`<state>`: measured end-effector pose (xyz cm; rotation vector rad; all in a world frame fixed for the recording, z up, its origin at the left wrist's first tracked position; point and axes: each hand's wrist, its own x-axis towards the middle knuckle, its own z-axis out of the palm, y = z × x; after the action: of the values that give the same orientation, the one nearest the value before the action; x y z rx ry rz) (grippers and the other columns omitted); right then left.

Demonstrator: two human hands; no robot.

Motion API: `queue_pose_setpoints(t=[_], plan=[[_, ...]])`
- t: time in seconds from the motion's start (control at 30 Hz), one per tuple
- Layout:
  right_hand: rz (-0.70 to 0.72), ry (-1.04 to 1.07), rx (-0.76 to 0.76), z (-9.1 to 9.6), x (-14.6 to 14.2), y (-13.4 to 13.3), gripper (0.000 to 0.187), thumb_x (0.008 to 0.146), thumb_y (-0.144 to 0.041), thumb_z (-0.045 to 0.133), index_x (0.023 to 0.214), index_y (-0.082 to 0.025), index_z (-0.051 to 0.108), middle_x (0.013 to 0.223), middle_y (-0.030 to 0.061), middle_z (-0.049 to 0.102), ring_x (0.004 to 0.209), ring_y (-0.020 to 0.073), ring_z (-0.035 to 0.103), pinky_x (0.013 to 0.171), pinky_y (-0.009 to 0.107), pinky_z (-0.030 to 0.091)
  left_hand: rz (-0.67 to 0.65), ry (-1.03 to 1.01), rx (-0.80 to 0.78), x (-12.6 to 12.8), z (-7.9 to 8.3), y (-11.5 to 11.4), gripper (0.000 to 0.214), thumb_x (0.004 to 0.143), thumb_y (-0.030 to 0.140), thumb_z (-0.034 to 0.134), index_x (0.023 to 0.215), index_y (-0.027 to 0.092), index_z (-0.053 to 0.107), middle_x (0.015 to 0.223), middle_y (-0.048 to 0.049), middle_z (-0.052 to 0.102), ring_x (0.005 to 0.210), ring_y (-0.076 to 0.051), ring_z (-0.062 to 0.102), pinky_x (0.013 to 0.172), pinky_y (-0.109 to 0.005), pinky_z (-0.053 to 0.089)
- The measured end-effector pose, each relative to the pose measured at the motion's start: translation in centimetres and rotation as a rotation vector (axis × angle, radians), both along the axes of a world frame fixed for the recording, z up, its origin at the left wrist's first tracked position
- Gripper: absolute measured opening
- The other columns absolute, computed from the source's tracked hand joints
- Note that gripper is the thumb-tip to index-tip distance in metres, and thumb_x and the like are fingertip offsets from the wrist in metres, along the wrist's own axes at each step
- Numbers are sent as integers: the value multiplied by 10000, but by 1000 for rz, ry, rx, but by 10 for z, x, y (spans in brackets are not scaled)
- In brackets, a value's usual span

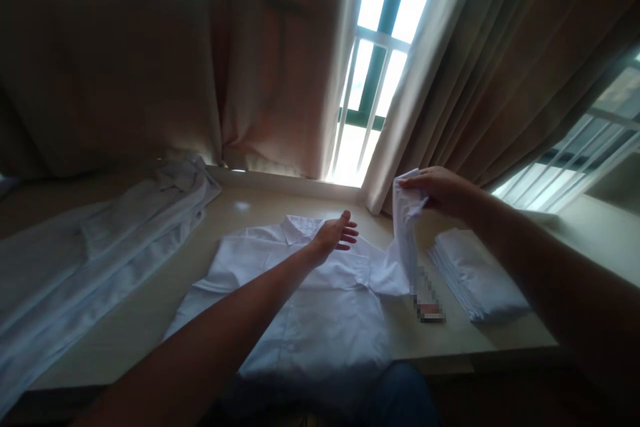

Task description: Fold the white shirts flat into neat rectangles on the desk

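A white short-sleeved shirt [310,307] lies flat on the table [150,307], collar toward the window. My left hand [336,235] hovers just above the shirt near the collar, fingers stretched out and holding nothing. My right hand [440,190] is closed on the shirt's right sleeve [406,227] and lifts it up off the table, the cloth hanging down from my fingers.
A stack of folded white garments [475,273] lies at the right of the table. A heap of unfolded white shirts [100,240] covers the left side. Brown curtains [480,67] and a barred window [375,67] stand behind. A small blurred item [429,297] lies beside the shirt.
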<state>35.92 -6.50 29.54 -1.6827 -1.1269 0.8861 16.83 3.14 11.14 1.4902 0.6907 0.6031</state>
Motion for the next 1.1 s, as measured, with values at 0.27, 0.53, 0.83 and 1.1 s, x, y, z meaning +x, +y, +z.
queue_pose_setpoints(t=[0.27,0.53,0.83,1.1], plan=[[306,107,-50,-55,-164,86,173,800,-165,664,930,-84,585,577,-33,570,579,122,624,601,323,589,206,-151,-438,-127,50,21,934,691,869,252,1203,115,454,1050,-189,639,827,-291,656,700,-499,541],[438,10,-105,-129,-171,96,334,799,-375,667,1017,-130,604,920,94,669,699,178,672,647,344,570,433,120,-473,-223,-43,40,655,647,772,542,897,171,619,791,-60,683,682,-206,657,604,-319,532],[93,-560,59,-266,-25,-22,547,609,-250,689,1141,-181,582,1173,108,595,1031,257,585,916,415,456,689,591,-199,-243,-95,59,454,491,244,784,899,130,621,787,-98,684,745,-278,652,528,-275,461],[91,-897,97,-344,-23,-67,239,827,-182,436,954,-217,635,966,79,637,964,233,581,890,354,431,752,654,-126,-266,-112,56,242,666,327,666,799,126,644,702,-70,674,683,-220,648,502,-238,441]])
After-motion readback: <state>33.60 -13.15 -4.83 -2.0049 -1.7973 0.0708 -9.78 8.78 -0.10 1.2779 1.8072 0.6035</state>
